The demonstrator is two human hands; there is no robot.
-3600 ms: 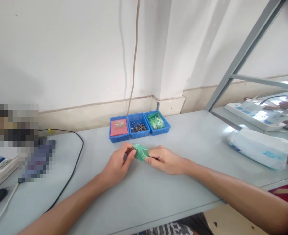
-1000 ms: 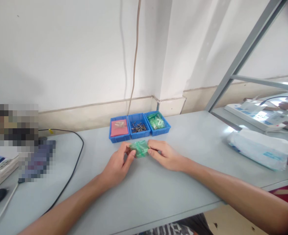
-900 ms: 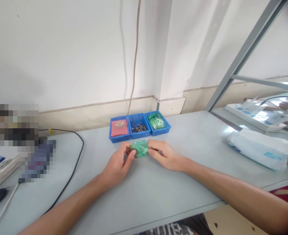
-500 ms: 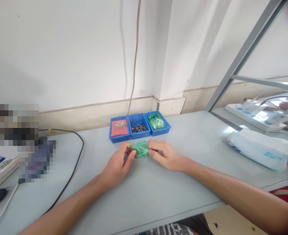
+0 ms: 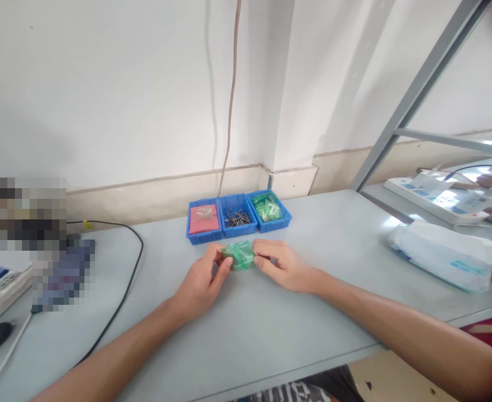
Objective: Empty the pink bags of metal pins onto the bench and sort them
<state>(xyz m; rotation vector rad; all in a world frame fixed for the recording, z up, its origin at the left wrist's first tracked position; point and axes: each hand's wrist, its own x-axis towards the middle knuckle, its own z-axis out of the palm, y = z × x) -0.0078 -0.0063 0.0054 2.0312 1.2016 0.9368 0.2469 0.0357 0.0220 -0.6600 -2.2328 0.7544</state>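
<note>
A small green plastic bag point(image 5: 239, 255) lies on the grey table point(image 5: 271, 329) between my two hands. My left hand point(image 5: 199, 282) pinches its left edge with thumb and fingers. My right hand point(image 5: 280, 263) grips its right edge, fingers curled. Just behind the bag stand three small blue bins in a row: the left bin point(image 5: 204, 221) holds a pink pad, the middle bin point(image 5: 237, 215) holds dark screws, the right bin point(image 5: 268, 209) holds green and white pieces.
A black cable point(image 5: 124, 290) curves over the table's left part, near a blurred-out device. A white and blue plastic package point(image 5: 442, 254) lies at the right. A grey metal frame point(image 5: 417, 89) rises at the right, with a white power strip point(image 5: 438, 195) behind it.
Since 3.6 s ago the bag and both hands have shifted slightly farther from me, toward the bins, and the bag looks more bunched. Over the last second nothing visibly moved.
</note>
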